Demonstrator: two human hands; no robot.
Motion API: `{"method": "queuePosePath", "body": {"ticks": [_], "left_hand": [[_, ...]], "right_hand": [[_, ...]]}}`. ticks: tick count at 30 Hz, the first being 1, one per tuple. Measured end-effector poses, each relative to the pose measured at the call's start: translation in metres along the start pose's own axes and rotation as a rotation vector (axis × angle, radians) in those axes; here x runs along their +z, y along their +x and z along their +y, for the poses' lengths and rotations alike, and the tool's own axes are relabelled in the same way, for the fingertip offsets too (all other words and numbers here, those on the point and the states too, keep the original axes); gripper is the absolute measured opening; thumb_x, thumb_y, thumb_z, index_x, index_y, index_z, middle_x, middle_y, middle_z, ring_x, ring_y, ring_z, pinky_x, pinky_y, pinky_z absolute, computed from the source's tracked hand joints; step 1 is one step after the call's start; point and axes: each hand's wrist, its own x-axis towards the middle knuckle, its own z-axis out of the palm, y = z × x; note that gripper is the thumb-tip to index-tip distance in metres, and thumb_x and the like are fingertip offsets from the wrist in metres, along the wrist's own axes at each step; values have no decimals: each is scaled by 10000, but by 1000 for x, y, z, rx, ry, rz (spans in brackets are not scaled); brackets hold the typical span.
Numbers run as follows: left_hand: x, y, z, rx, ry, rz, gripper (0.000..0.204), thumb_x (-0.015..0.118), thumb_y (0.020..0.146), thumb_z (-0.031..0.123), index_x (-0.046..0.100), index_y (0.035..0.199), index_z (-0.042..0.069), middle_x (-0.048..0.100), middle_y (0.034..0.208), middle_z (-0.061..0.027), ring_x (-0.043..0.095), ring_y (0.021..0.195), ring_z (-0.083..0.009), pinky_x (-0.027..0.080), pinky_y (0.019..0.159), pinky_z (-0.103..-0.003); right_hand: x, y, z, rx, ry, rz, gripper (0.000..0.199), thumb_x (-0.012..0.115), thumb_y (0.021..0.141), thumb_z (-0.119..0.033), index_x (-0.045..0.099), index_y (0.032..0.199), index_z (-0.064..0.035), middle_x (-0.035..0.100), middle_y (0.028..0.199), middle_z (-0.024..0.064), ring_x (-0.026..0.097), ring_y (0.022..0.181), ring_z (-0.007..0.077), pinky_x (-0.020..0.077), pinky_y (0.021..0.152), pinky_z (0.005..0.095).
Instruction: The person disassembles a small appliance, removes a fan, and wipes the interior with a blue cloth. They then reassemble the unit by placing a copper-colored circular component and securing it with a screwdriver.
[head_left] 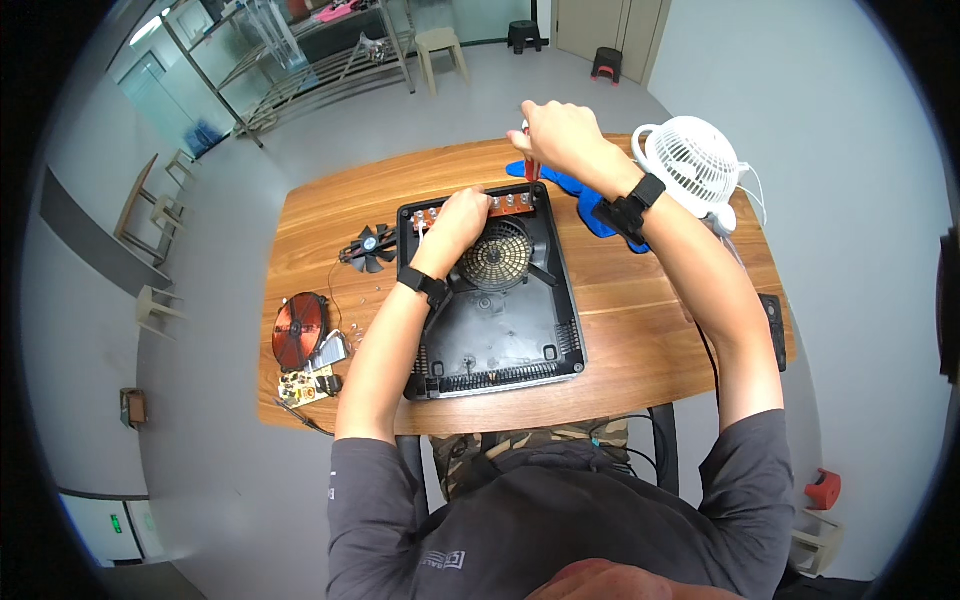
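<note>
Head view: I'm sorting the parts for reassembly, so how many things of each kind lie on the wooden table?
Black appliance shell: 1
Black fan blade: 1
White desk fan: 1
Copper coil disc: 1
Circuit board: 1
Blue cloth: 1
Red-handled screwdriver: 1
Total: 7

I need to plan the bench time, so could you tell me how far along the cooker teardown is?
Done: the small black fan, copper coil and a circuit board already lie on the table to the left. In hand: the left hand steadies the black housing while the right hand works a red-handled screwdriver at its far edge. Left: the strip of parts there.
</note>
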Motion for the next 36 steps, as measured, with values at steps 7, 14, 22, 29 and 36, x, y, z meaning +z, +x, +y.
{"method": "queuePosePath", "body": {"ticks": [7, 14, 22, 29, 36], "left_hand": [[7, 0, -9, -14, -26, -26, 194, 674, 763, -10, 746, 943, -6, 673, 951, -212, 667, 946, -396, 535, 871, -461], [5, 1, -5, 6, -27, -19, 187, 680, 769, -6, 744, 945, -3, 667, 968, -214, 663, 935, -397, 534, 858, -463], [0, 3, -7, -31, -52, -87, 204, 705, 780, 11, 733, 982, 0, 677, 993, -199, 662, 970, -394, 536, 873, -454], [-39, 8, 18, -162, -56, -232, 223, 744, 835, 152, 751, 1030, 43, 694, 1104, -200, 671, 1051, -377, 545, 914, -450], [-42, 21, 48, -206, 23, -44, 199, 740, 825, 213, 766, 934, 48, 682, 1064, -194, 692, 959, -374, 557, 862, -470]], "right_hand": [[6, -10, -1, -67, 153, 30, 391, 653, 855, -297, 556, 1110, -18, 695, 990, 224, 694, 929, 406, 557, 786, 514], [9, -11, 1, -30, 160, 35, 359, 683, 884, -323, 553, 1067, -43, 689, 959, 224, 690, 917, 421, 554, 775, 513], [9, -14, -1, -40, 318, 41, 401, 688, 869, -325, 577, 1133, -44, 658, 1043, 216, 664, 1005, 404, 536, 850, 499], [16, -13, 6, -51, 478, 93, 451, 703, 808, -215, 562, 1098, 101, 620, 1072, 294, 648, 1002, 445, 535, 889, 489], [26, -12, 14, -15, 404, 134, 474, 696, 852, -295, 554, 1120, 69, 605, 1116, 281, 639, 1038, 449, 533, 887, 505]]}}
